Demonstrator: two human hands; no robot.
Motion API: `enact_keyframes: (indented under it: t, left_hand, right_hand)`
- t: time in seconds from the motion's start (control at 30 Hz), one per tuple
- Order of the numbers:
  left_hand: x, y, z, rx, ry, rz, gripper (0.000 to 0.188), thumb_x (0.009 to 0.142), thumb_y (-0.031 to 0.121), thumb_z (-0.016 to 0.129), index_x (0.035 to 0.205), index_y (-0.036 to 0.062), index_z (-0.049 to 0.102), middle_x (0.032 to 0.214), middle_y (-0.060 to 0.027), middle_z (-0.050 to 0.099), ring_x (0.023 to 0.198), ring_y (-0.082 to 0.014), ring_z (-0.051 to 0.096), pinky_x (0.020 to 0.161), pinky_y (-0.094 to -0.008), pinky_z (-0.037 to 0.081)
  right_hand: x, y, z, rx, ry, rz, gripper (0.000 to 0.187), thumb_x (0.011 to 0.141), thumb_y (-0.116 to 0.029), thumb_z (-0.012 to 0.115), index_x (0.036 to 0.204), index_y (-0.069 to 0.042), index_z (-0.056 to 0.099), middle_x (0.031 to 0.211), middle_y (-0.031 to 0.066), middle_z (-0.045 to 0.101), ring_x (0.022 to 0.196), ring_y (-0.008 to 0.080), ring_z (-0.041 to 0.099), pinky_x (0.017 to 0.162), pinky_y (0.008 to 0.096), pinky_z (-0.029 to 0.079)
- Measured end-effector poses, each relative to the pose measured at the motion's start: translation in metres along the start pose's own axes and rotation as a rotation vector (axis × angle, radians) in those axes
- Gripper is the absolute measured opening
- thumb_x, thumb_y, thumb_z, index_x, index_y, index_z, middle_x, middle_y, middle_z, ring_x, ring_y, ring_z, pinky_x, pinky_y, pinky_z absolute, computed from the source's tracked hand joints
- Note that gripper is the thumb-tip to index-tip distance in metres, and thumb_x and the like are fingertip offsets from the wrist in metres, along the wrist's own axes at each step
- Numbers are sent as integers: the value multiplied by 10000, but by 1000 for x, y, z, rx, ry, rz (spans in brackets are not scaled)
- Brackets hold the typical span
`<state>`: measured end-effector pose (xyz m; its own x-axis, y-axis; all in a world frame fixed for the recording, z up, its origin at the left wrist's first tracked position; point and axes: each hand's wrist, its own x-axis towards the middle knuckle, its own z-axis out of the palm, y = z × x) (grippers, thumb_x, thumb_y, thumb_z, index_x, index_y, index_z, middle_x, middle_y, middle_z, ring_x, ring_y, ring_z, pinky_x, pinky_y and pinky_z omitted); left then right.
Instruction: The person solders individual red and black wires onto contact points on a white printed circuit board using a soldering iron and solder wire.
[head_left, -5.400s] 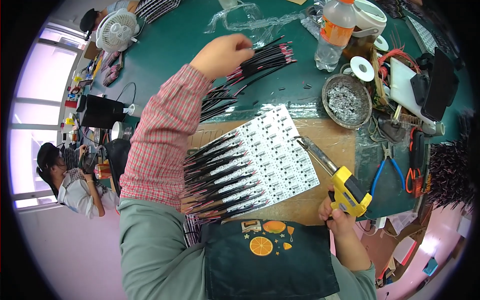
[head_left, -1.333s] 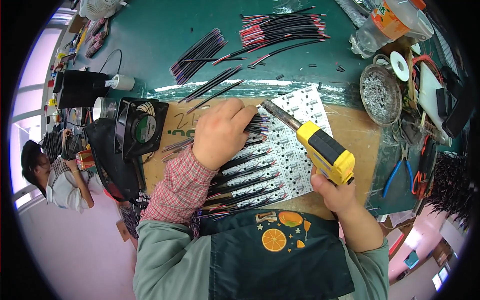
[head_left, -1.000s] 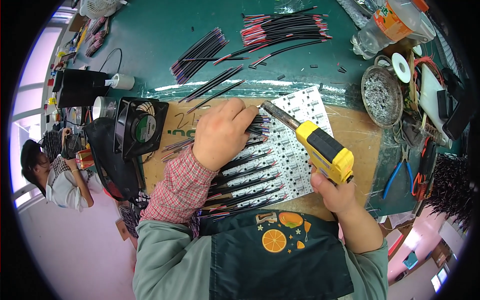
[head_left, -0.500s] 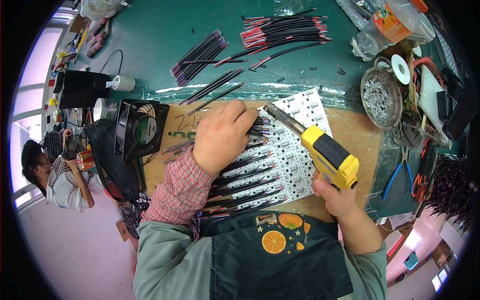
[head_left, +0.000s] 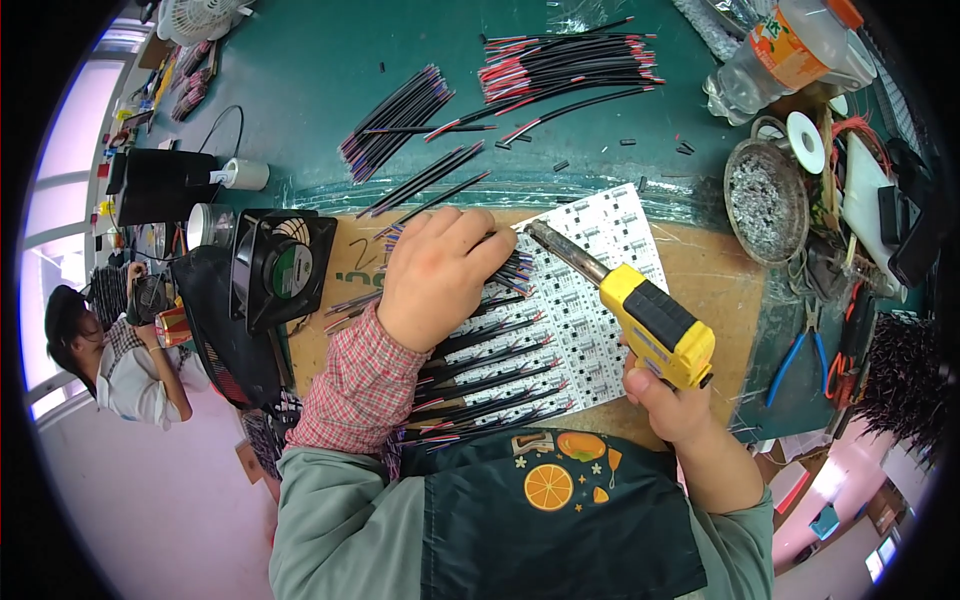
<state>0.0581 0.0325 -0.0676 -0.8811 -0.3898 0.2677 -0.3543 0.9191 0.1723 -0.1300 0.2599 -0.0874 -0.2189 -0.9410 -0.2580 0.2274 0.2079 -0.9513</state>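
Note:
My right hand grips a yellow-and-black gun-shaped tool by its handle. Its metal barrel points up and left, the end close to my left fingertips. With fingers curled, my left hand bends over a bunch of black wires. Whatever its fingertips pinch is hidden. Beneath both lies a white sheet of small circuit boards, printed in a repeated pattern. Several black wires with red and white ends rest in rows across its left part, running out from under my left forearm.
Black wire bundles and red-ended wires lie at the back. At left stands a black fan. A metal dish of grey bits, a plastic bottle and blue-handled pliers are at right. Far left sits another person.
The tool's barrel has shifted slightly down and left. My left hand has moved a little down and left, its fingers still curled.

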Motion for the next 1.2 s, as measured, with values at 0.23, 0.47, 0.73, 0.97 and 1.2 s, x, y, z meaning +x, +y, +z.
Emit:
enact_keyframes:
  t: [0.23, 0.47, 0.73, 0.97, 1.2]
  left_hand:
    - [1, 3, -3, 54, -8, 23, 328, 679, -1, 597, 983, 104, 664, 933, -32, 606, 822, -235, 580, 717, -360, 461]
    - [0, 4, -1, 66, 5, 35, 303, 694, 19, 595, 978, 101, 663, 928, -35, 607, 832, -232, 586, 721, -360, 461]
    - [1, 5, -3, 71, -11, 29, 305, 697, 25, 594, 982, 109, 662, 938, -32, 608, 847, -231, 587, 736, -358, 456]
    - [-1, 6, -2, 76, -21, 23, 301, 702, 29, 596, 985, 108, 661, 944, -34, 610, 864, -232, 593, 744, -358, 458]
    - [0, 7, -4, 80, -40, 18, 296, 706, 33, 595, 985, 106, 663, 942, -37, 608, 866, -233, 593, 744, -358, 457]
  right_hand:
    - [1, -7, 2, 70, 44, 68, 260, 852, -84, 704, 1085, -9, 616, 860, 10, 625, 764, 91, 579, 690, 251, 471]
    - [0, -5, -1, 41, 35, 73, 248, 847, -91, 705, 1067, -11, 624, 839, 6, 629, 754, 94, 583, 678, 254, 474]
    - [1, -8, 1, 8, 43, 79, 237, 854, -105, 713, 1051, -4, 631, 846, 22, 649, 760, 98, 596, 676, 262, 481]
    - [0, -5, 0, 25, 31, 68, 243, 858, -88, 709, 1072, -6, 627, 870, 21, 647, 775, 95, 595, 682, 259, 479]
    - [-8, -4, -3, 192, 8, 36, 275, 829, -3, 698, 1087, -19, 602, 845, 2, 608, 759, 86, 566, 677, 254, 463]
